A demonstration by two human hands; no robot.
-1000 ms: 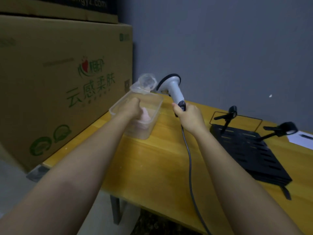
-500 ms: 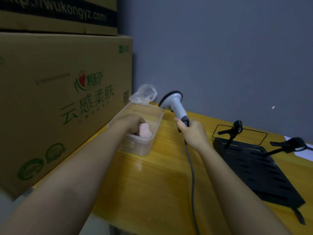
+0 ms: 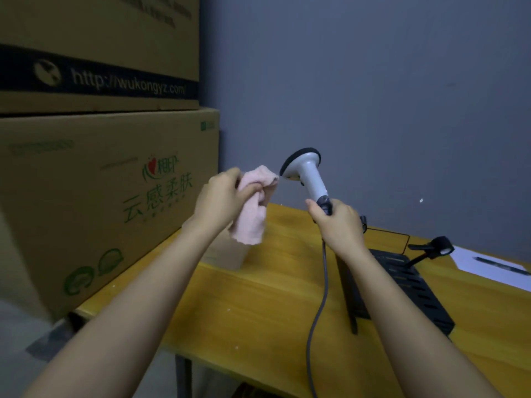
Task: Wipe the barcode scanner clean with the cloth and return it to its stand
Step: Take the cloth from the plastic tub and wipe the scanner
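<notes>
Now the left hand (image 3: 221,196) has lifted the pink cloth (image 3: 253,208) out of the box, its grip clenched on it (one corner almost touches the scanner head). Right hand (image 3: 339,222) grips the barcode scanner (image 3: 307,173) upright above the surface (image 3: 258,305); wiping can begin.

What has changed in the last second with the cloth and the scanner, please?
The left hand has lifted the pink cloth out of the clear container and brought it up beside the head of the barcode scanner. The right hand still holds the scanner upright by its handle, off its stand.
</notes>
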